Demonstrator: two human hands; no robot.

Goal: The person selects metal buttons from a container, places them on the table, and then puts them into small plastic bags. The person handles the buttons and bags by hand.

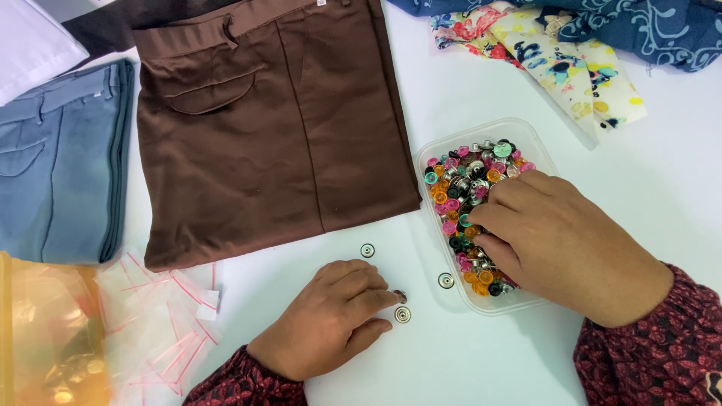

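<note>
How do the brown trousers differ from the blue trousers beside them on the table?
The brown trousers lie near the middle of the white table, fully in view; the blue trousers lie at the left, cut off by the picture's edge. The brown trousers show a flapped pocket; the blue trousers show only part of a pocket. Both are folded flat.

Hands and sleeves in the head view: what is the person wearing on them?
Both hands, the left hand and right hand, are bare: no gloves, rings or watch visible. Each forearm wears a long dark maroon sleeve, left sleeve and right sleeve, with a small reddish floral pattern, ending at the wrist.
</note>
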